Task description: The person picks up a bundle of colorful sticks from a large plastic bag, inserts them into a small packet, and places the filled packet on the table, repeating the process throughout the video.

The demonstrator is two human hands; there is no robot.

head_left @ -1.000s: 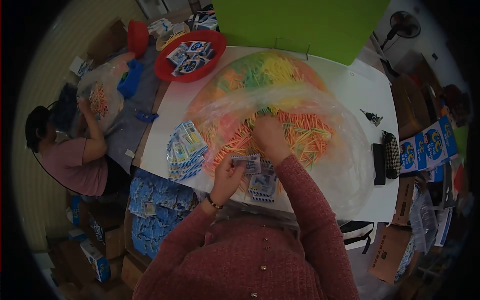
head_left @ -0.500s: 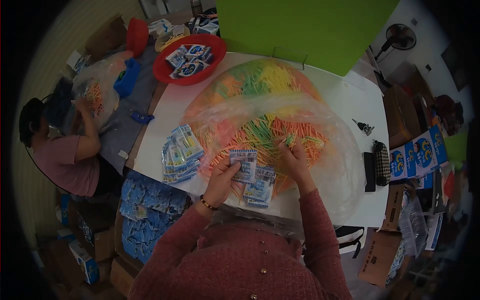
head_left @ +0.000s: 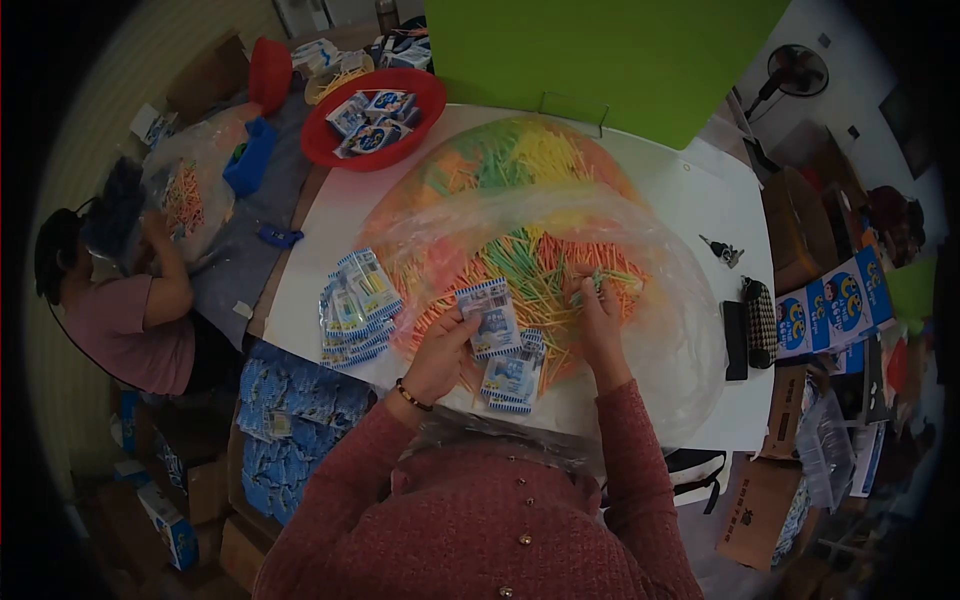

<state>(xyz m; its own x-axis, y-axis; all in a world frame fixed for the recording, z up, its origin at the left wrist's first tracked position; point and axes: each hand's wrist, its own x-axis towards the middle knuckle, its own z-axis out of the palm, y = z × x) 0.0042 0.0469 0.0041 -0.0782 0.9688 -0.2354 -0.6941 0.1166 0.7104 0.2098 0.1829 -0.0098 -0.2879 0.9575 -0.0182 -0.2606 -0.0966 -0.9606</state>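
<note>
My left hand (head_left: 438, 358) grips a small clear packet (head_left: 488, 316) with blue-and-white striped edges, thumb on its front. Over the pile of colored thin sticks (head_left: 515, 258), my right hand (head_left: 603, 325) has its fingers pinched on a few sticks (head_left: 598, 275), partly hidden by the fingers. The pile of orange, green and yellow sticks lies in a large clear plastic bag (head_left: 680, 330), spread open on the white table (head_left: 300, 290). Two or so similar packets (head_left: 513, 375) lie just below my left hand's packet. More packets, filled with sticks, are stacked (head_left: 360, 305) to the left.
A red basin (head_left: 425, 130) with wrapped packs stands at the back left, before a green panel (head_left: 600, 60). Keys (head_left: 720, 250) and a checkered pouch (head_left: 761, 325) lie at the right. A co-worker (head_left: 130, 310) handles sticks at the left. A box of blue packets (head_left: 290, 430) stands below.
The packet in my left hand has tilted and risen slightly. My right hand has turned a little more upright and shifted right, the sticks still between its fingers.
</note>
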